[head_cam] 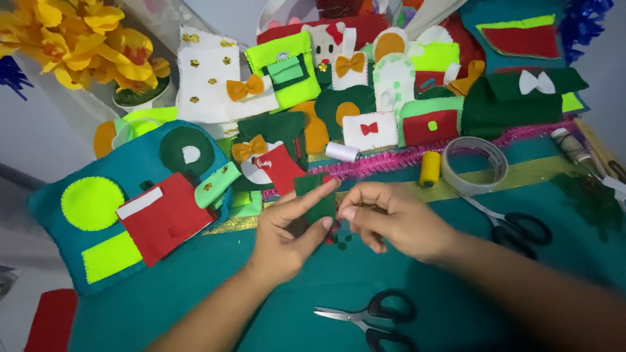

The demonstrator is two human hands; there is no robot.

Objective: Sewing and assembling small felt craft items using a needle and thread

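Note:
My left hand (287,231) pinches a small dark green felt piece (315,195) between thumb and forefinger, over the teal felt table cover (195,293). My right hand (391,218) meets it from the right, fingertips closed against the felt's lower edge; what they grip is too small to see. Tiny green scraps (342,241) lie on the cover just below the hands.
Black-handled scissors (375,316) lie near the front edge, a second pair (515,228) to the right. A tape roll (475,164), yellow thread spool (430,168) and white spool (342,152) sit behind. Felt pouches crowd the back; a large teal cushion (98,195) is left; yellow flowers (78,39) are far left.

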